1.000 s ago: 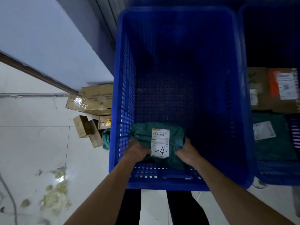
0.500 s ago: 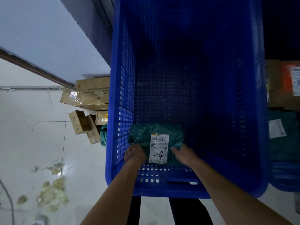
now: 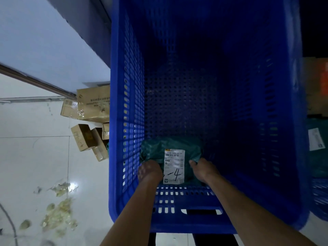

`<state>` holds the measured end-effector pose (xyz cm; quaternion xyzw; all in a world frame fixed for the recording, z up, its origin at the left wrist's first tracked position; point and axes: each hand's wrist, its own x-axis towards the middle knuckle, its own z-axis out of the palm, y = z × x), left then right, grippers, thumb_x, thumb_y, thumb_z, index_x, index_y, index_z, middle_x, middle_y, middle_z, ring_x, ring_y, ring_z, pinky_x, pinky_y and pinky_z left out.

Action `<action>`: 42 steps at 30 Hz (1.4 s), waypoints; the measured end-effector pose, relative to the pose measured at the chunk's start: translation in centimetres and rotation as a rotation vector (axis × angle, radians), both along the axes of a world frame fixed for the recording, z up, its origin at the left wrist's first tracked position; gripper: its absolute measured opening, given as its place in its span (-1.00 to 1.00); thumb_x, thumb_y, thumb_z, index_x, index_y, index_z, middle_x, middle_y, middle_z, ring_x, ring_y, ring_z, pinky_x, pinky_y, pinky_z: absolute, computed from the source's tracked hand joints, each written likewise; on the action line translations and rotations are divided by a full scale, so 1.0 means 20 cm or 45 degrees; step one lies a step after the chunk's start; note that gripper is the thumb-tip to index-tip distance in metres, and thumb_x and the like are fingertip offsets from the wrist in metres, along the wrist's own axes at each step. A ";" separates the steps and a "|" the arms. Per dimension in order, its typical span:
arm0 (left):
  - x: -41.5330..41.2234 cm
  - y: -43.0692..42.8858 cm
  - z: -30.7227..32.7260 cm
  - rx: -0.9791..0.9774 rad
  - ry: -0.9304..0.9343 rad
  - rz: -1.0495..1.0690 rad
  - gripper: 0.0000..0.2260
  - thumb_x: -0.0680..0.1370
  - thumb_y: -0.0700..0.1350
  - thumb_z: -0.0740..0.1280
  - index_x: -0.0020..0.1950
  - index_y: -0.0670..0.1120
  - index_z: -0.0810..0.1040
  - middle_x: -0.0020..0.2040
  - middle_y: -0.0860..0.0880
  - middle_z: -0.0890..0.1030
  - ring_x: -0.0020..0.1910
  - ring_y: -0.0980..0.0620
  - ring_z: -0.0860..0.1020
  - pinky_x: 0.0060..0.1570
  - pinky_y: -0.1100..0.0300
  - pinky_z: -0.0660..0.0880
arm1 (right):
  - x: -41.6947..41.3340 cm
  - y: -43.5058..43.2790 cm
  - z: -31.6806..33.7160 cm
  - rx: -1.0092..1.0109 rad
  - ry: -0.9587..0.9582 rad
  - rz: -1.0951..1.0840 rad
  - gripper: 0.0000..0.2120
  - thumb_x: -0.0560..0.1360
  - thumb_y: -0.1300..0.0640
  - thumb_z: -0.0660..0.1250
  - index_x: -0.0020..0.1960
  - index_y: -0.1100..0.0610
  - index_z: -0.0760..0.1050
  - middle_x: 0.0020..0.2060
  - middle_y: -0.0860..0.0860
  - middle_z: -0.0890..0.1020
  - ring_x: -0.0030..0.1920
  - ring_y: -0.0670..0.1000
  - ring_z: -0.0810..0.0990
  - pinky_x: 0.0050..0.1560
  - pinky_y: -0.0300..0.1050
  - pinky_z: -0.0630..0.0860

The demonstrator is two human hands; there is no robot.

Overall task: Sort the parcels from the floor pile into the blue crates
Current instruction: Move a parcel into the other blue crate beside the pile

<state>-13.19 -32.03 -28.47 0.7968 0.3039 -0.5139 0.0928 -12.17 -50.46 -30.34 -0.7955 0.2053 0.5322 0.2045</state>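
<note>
A deep blue crate (image 3: 177, 219) with perforated walls fills the middle of the view. Inside it, near the front wall at the bottom, lies a green parcel bag (image 3: 159, 148) with a white label marked "-4". My left hand (image 3: 149, 170) grips the bag's left edge. My right hand (image 3: 202, 168) holds its right edge. Both arms reach down over the crate's front rim. Left of the crate, cardboard parcels (image 3: 92, 107) lie piled on the floor.
A second blue crate (image 3: 319, 201) stands at the right, holding a green bag (image 3: 317, 157) and a brown box (image 3: 314, 86). A wall runs along the upper left. The pale tiled floor (image 3: 35, 157) has a patch of debris at lower left.
The parcel and both hands have sunk lower into the crate, down to its bottom. The view has moved closer over the crate.
</note>
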 end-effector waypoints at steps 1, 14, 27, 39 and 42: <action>0.00 -0.01 0.01 0.003 0.014 0.009 -0.80 0.64 -0.21 0.27 0.20 -0.24 0.61 0.20 -0.18 0.62 0.15 -0.12 0.61 -0.14 0.15 0.48 | 0.00 0.00 0.01 -0.017 -0.005 0.017 -0.56 0.69 -0.15 0.08 0.20 0.16 0.55 0.02 0.10 0.62 -0.05 0.11 0.57 0.02 -0.06 0.50; 0.11 -0.09 0.52 -0.298 0.042 -0.202 -0.77 0.62 -0.10 0.18 0.08 -0.18 0.59 0.14 -0.15 0.63 0.09 -0.10 0.61 -0.13 0.10 0.47 | 0.01 0.03 0.57 0.071 -0.050 0.131 -0.43 0.64 -0.23 0.20 0.46 0.16 0.31 0.31 0.12 0.55 0.22 0.14 0.56 0.07 -0.11 0.48; 0.10 0.04 1.35 -0.478 -0.238 -0.305 -0.62 0.64 0.00 0.21 0.28 -0.27 0.51 0.20 -0.22 0.58 0.15 -0.19 0.58 0.09 0.01 0.51 | -0.04 0.13 1.40 0.105 -0.125 0.210 -0.43 0.56 -0.17 0.34 0.38 0.21 0.42 0.26 0.15 0.57 0.17 0.14 0.58 0.01 -0.06 0.48; 0.10 0.44 1.74 -0.446 -0.552 -0.418 -0.72 0.64 -0.01 0.20 -0.02 -0.21 0.54 -0.09 -0.22 0.56 -0.14 -0.15 0.55 -0.17 0.06 0.42 | -0.10 0.40 1.78 0.034 -0.243 0.307 -0.59 0.62 -0.05 0.27 -0.33 0.07 0.25 -0.48 -0.01 0.23 -0.51 0.00 0.17 -0.39 -0.11 0.19; 0.07 0.56 1.70 -0.450 -0.570 -0.427 -0.74 0.60 -0.02 0.24 0.07 -0.19 0.58 -0.04 -0.14 0.60 -0.12 -0.09 0.55 -0.04 -0.02 0.52 | -0.16 0.45 1.81 0.017 -0.277 0.278 -0.60 0.64 -0.01 0.23 -0.32 0.05 0.24 -0.47 0.00 0.21 -0.50 0.01 0.15 -0.37 -0.08 0.20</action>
